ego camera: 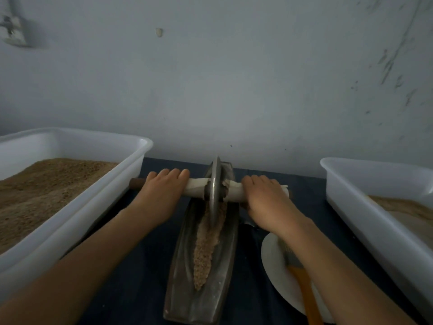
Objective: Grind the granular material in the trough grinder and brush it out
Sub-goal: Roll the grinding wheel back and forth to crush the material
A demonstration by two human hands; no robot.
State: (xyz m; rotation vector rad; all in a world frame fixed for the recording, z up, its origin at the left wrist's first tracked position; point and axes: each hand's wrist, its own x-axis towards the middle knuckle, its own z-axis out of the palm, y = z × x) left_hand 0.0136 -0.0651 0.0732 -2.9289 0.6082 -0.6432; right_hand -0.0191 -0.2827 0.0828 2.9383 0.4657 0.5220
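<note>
Long metal trough (180,277) lying lengthwise on the dark bench (131,289), narrow far end close to the pale wall (234,78). Brown grain (206,245) heaped in a strip along the groove of the trough, tapering to a point at the near end. Metal wheel (214,188) standing upright on edge in the groove, toward the far end, lower rim sunk into the grain. Wooden axle (138,183) running crosswise through the wheel, wrapped in pale cloth (195,187) on both sides of the hub.

Left hand (161,195) laid over the axle left of the wheel, fingers curled over the top, bare brown end of the axle sticking out beyond it. Right hand (267,202) closed over the axle right of the wheel, knuckles up. Both forearms stretched forward from the near edge.

Left of the trough, large white tub (70,221) holding much brown grain. Right of the trough, second white tub (365,219) with a shallower, paler layer inside. White plate (274,261) on the bench just right of the trough, partly hidden under the right forearm; brush with orange handle (307,294) resting on it, bristles mostly covered by the arm.
</note>
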